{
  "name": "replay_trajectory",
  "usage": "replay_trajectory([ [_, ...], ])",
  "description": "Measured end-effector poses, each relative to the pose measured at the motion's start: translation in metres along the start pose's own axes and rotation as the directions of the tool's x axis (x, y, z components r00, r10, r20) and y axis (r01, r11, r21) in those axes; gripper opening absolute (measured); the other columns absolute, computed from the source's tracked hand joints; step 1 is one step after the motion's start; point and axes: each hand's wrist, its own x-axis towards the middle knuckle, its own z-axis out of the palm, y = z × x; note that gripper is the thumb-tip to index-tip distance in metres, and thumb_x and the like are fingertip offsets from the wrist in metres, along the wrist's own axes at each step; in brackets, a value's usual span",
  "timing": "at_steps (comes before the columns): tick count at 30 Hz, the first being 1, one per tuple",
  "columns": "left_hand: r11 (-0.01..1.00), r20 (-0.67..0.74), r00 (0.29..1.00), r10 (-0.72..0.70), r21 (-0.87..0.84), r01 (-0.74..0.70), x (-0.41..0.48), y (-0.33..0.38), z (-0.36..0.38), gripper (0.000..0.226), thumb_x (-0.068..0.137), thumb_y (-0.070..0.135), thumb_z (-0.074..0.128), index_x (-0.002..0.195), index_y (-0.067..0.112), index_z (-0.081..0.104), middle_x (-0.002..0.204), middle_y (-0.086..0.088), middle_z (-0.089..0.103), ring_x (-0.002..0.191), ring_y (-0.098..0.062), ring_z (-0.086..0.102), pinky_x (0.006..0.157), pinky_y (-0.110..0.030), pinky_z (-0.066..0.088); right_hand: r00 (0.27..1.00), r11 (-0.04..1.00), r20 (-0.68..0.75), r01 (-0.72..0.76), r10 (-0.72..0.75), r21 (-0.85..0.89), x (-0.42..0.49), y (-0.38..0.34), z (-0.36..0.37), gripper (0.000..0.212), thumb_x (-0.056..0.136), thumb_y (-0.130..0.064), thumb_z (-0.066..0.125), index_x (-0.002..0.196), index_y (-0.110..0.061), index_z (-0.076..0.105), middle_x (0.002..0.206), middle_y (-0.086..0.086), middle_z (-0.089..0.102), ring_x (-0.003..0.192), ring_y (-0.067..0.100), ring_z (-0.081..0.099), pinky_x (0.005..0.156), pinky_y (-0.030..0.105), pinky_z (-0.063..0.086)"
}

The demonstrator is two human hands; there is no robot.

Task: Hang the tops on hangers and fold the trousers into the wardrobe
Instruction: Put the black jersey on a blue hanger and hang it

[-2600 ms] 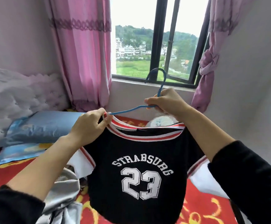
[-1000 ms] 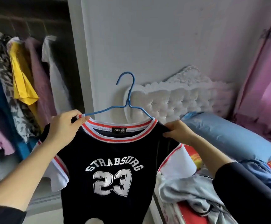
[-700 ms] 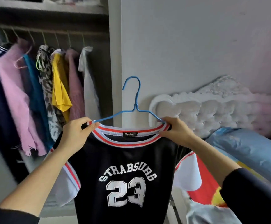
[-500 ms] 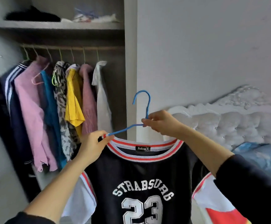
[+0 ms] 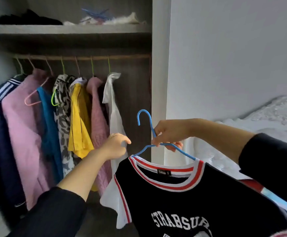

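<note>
1. Gripping the blue hanger (image 5: pixel 187 155) where its hook meets the arms, the right hand (image 5: pixel 169 134) has its fingers curled tight round the wire and holds it up beside the wardrobe side panel (image 5: pixel 159 65).
2. The black jersey (image 5: pixel 199 202) hangs on that hanger, with its red-and-white collar over both arms. It is in the air at the lower right, below the rail (image 5: pixel 122 57) and not on it.
3. The left hand (image 5: pixel 116 146) reaches to the white top (image 5: pixel 112 106), the last garment on the rail. Its fingers are loosely curled against the cloth; whether they pinch it cannot be told.
4. Left of the white top hang a pink top (image 5: pixel 98 117) and a yellow top (image 5: pixel 78 117), with more garments beyond.
5. The shelf (image 5: pixel 71 29) above holds a dark cloth and spare blue hangers.
6. A white tufted headboard (image 5: pixel 267 120) stands to the right.
</note>
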Motion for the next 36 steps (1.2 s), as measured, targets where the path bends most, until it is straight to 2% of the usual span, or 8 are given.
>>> replay_trajectory([
  [3,0.95,-0.171,0.981,0.087,0.312,-0.03,0.043,-0.013,-0.016,0.046,0.09,0.016,0.05,0.135,0.025,0.049,0.155,-0.003,0.026,0.146,-0.023,0.008,0.118,-0.041,0.013,0.996,0.996,0.006,-0.089,0.089,0.007,0.031,-0.006,-0.001,0.026,0.097,-0.025,0.055,0.08,-0.005,0.061,0.059,0.004,0.06,0.036,0.011,0.055,0.044,0.015,0.048],
  [8,0.823,-0.201,0.965,0.17,0.567,-0.027,0.105,-0.029,-0.053,0.055,0.091,0.033,0.044,0.145,0.029,0.034,0.161,-0.002,0.006,0.147,-0.022,-0.01,0.119,-0.044,-0.001,0.96,0.972,-0.16,-0.235,0.232,0.001,0.082,-0.017,-0.017,0.025,0.095,-0.02,0.055,0.074,-0.006,0.059,0.062,0.006,0.058,0.041,0.012,0.053,0.049,0.02,0.049],
  [14,0.776,-0.232,0.903,0.362,0.611,-0.155,0.149,-0.058,-0.093,0.045,0.096,0.036,0.036,0.14,0.028,0.044,0.158,-0.003,0.02,0.148,-0.02,-0.003,0.116,-0.046,-0.002,0.854,0.938,-0.414,-0.346,0.315,-0.001,0.134,-0.048,-0.063,0.022,0.092,-0.016,0.053,0.083,-0.001,0.065,0.067,0.006,0.064,0.057,0.017,0.062,0.061,0.026,0.055],
  [21,0.727,-0.172,0.871,0.461,0.636,-0.259,0.175,-0.094,-0.128,0.038,0.096,0.04,0.035,0.113,0.026,0.065,0.137,0.004,0.049,0.147,-0.018,0.008,0.116,-0.046,0.002,0.688,0.887,-0.654,-0.458,0.316,-0.053,0.183,-0.081,-0.105,0.017,0.087,-0.016,0.053,0.071,-0.015,0.048,0.074,0.003,0.056,0.066,0.019,0.057,0.051,0.031,0.044],
  [25,0.712,-0.168,0.84,0.515,0.63,-0.311,0.192,-0.108,-0.145,0.033,0.093,0.04,0.042,0.116,0.028,0.063,0.141,0.006,0.045,0.146,-0.017,0.007,0.116,-0.045,0.001,0.629,0.893,-0.724,-0.448,0.283,-0.04,0.214,-0.088,-0.124,0.004,0.088,-0.015,0.052,0.086,-0.012,0.054,0.078,0.004,0.059,0.07,0.021,0.061,0.055,0.033,0.049],
  [30,0.677,-0.097,0.837,0.539,0.641,-0.362,0.216,-0.119,-0.16,0.026,0.082,0.042,0.054,0.105,0.031,0.062,0.136,0.007,0.045,0.146,-0.016,0.005,0.116,-0.044,0.003,0.517,0.905,-0.833,-0.423,0.198,-0.047,0.261,-0.078,-0.144,0.016,0.092,-0.02,0.05,0.105,-0.013,0.057,0.082,-0.001,0.055,0.067,0.017,0.052,0.056,0.03,0.04],
  [34,0.776,-0.158,0.838,0.523,0.495,-0.391,0.238,-0.111,-0.174,0.04,0.08,0.041,0.061,0.119,0.034,0.055,0.149,0.007,0.031,0.145,-0.015,0.004,0.116,-0.04,0.006,0.452,0.921,-0.871,-0.389,0.194,0.003,0.295,-0.066,-0.167,0.023,0.094,-0.021,0.05,0.113,-0.009,0.058,0.08,0.0,0.053,0.064,0.017,0.05,0.05,0.027,0.036],
  [36,0.804,-0.219,0.83,0.513,0.46,-0.376,0.25,-0.105,-0.186,0.052,0.081,0.039,0.061,0.13,0.033,0.047,0.151,0.007,0.028,0.145,-0.015,0.007,0.116,-0.038,0.008,0.453,0.931,-0.868,-0.365,0.201,0.025,0.31,-0.06,-0.179,0.025,0.093,-0.021,0.051,0.113,-0.009,0.059,0.083,0.002,0.056,0.07,0.021,0.055,0.057,0.031,0.043],
])
